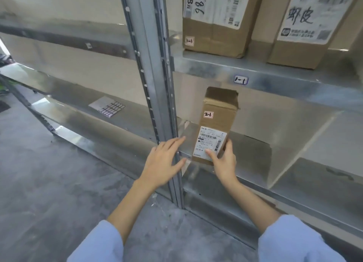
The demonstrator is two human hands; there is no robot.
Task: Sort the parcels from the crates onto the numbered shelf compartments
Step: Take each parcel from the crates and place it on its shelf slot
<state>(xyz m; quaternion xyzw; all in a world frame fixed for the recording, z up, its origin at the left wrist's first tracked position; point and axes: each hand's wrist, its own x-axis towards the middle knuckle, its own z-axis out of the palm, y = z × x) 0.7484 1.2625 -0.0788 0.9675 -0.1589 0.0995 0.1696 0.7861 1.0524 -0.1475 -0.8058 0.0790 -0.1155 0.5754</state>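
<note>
Parcel [216, 122], a long brown cardboard box with a handwritten "2-1" sticker and a white shipping label, standing on end at the front edge of the metal shelf [255, 153], one level below the "1-1" tag [241, 79] and just right of the grey upright post [155, 65]. Grasped at its lower end by the right grip [225, 164], thumb pressed on the label, fingers wrapped round the parcel's right side. Unclear whether resting on the shelf or lifted just off it. Left grip [165, 157] released, fingers straight and spread, in front of the post, just left of the parcel and apart from it. On the level above, two larger cardboard boxes side by side: left box [214, 37] bearing a "1-1" sticker, right box [296, 53] with handwriting on its label. Farther left, in the neighbouring bay, a sheet of small stickers [107, 106]. Pale blue sleeves [96, 242] on both arms. Grey concrete floor [49, 183] below.
</note>
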